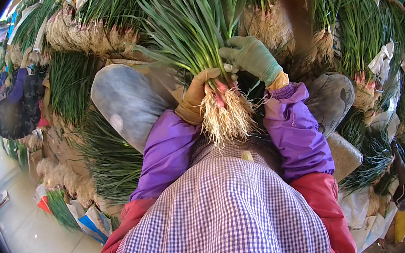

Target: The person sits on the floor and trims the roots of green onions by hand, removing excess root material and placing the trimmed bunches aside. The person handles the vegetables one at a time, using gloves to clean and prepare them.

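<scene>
Just above my lap, my left hand in a tan glove is closed around the lower stems of a bunch of green onions. The bunch's pinkish bulbs and pale stringy roots hang below that hand, and its long leaves fan upward and to the left. My right hand, in a green knitted glove, lies against the right side of the stems, thumb and fingers partly bent around a few of them. Whether its fingertips grip any stem cannot be told. A checked apron covers my lap.
Rooted green onion bundles lie ahead, at the left and at the right. More leaves lie beside my left knee. Another person is at the far left. White plastic sheeting lies at the right.
</scene>
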{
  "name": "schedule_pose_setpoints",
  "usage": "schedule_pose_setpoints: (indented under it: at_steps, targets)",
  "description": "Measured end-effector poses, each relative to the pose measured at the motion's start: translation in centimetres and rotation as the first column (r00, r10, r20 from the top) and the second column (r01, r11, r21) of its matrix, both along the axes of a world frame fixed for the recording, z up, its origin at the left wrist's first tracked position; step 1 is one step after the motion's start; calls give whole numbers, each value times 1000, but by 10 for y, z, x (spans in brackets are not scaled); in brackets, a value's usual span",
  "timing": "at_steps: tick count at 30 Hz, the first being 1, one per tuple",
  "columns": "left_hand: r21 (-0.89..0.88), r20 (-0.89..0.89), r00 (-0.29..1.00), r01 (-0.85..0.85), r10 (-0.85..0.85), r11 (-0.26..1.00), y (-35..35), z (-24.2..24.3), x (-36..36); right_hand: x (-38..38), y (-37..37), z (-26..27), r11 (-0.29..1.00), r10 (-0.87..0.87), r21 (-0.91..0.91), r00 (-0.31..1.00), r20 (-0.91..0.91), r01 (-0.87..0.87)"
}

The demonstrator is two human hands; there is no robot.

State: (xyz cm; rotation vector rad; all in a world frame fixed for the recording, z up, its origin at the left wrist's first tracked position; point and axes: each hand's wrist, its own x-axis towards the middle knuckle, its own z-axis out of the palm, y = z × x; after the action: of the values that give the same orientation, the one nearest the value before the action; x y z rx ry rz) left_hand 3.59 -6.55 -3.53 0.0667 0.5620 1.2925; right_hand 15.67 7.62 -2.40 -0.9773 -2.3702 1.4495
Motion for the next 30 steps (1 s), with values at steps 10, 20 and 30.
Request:
schedule_pose_setpoints:
  at_steps: [10,20,30]
  targets:
    - [221,435,885,-285,167,933,7,11,7,27,-24,14,567,-684,-801,431,-588,-193]
    - [364,376,910,-320,177,875,12,0,-2,75,-20,59,851,-325,-452,945,-50,268]
    - [224,132,969,-236,210,946,48,-12,-35,62,-83,63,506,-543,-856,811,-219,108]
